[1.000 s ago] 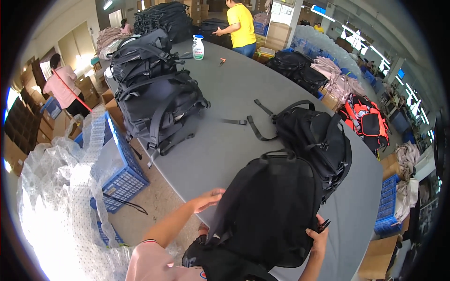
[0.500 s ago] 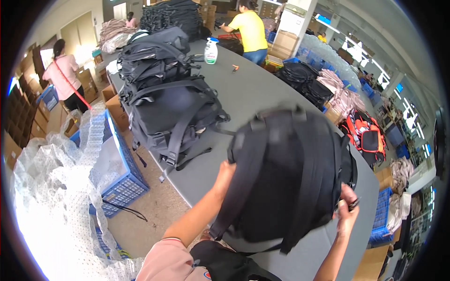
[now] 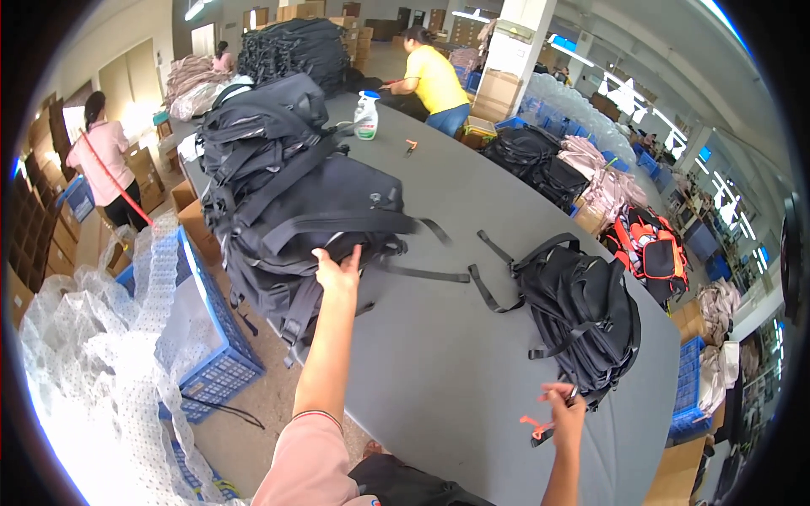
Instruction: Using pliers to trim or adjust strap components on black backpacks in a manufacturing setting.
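My left hand (image 3: 339, 271) reaches to the pile at the left, thumb and fingers apart, at the near side of a black backpack (image 3: 342, 198). That backpack lies on top of other black packs, one strap blurred by motion. My right hand (image 3: 567, 413) is closed around a small dark tool (image 3: 573, 393), too small to identify, over the right part of the table. Just beyond it lies another black backpack (image 3: 582, 316), its straps trailing on the grey tabletop. Beside the right hand is a small orange-and-black item (image 3: 535, 427).
A white spray bottle with a blue top (image 3: 366, 115) and a small orange tool (image 3: 411, 147) are on the grey table (image 3: 439, 354). Left stand a blue crate (image 3: 221, 337) and bubble wrap (image 3: 101, 354). An orange-and-black backpack (image 3: 658, 253) lies right. A person in yellow (image 3: 434, 80) works beyond.
The backpack both hands held in front of me is now on the left pile. My left hand has moved forward and left with it; the right hand has separated from it, uncovering the right-hand backpack.
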Demonstrator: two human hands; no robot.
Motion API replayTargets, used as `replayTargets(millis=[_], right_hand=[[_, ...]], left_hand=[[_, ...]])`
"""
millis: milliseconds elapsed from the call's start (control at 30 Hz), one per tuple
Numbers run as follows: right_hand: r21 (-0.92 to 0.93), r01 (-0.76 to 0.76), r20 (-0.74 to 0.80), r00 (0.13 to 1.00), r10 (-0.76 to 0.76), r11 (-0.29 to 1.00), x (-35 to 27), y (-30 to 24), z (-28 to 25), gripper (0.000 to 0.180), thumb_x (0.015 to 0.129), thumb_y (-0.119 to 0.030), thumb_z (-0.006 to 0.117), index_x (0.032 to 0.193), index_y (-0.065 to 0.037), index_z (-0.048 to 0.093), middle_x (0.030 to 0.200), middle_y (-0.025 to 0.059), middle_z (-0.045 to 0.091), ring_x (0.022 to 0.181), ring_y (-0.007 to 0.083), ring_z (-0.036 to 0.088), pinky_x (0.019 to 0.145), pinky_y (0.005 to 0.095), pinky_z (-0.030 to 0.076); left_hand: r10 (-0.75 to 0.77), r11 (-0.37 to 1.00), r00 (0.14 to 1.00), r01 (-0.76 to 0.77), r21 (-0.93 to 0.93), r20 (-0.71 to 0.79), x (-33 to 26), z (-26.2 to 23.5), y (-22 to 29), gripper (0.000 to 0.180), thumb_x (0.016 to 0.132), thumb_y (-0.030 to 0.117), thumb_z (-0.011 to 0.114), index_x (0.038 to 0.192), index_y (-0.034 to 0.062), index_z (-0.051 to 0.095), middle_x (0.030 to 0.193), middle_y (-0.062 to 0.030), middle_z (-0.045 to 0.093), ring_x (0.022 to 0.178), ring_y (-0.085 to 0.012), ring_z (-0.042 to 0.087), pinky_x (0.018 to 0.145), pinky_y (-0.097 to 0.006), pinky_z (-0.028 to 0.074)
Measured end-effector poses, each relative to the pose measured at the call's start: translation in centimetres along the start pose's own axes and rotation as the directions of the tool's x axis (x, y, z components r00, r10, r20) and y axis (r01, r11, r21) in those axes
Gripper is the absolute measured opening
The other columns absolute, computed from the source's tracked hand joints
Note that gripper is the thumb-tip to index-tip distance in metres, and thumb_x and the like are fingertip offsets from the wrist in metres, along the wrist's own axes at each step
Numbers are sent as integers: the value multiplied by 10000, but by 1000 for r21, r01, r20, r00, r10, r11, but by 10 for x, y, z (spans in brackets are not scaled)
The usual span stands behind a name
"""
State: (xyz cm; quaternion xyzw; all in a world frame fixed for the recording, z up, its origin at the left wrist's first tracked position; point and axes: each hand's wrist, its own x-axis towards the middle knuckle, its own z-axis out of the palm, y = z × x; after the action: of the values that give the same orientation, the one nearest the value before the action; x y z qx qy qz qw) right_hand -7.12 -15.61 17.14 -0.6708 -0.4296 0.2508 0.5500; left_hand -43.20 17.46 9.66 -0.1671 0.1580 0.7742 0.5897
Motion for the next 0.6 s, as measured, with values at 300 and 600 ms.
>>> replayTargets(millis=[300, 600], right_hand=[[70, -364, 97, 929, 357, 929, -30, 28, 8, 153, 820, -94, 585, 928, -11, 655, 712, 55, 646, 472, 15, 303, 427, 196, 231], [67, -537, 251, 825, 506, 841, -45, 55, 35, 120, 826, -79, 571, 898, -6, 633, 726, 98, 649, 433, 6, 317, 395, 181, 197]], left_hand=[[171, 975, 982, -181, -128, -85, 42, -5, 10, 571, 908, 339, 555, 1299, -20, 347, 1292, -213, 381, 1129, -380, 451, 869, -553, 519], [-30, 986, 995, 13, 169, 97, -35, 18, 32, 525, 997, 328, 329, 1295, -104, 304, 1392, -238, 295, 1308, -341, 306, 1117, -486, 245]])
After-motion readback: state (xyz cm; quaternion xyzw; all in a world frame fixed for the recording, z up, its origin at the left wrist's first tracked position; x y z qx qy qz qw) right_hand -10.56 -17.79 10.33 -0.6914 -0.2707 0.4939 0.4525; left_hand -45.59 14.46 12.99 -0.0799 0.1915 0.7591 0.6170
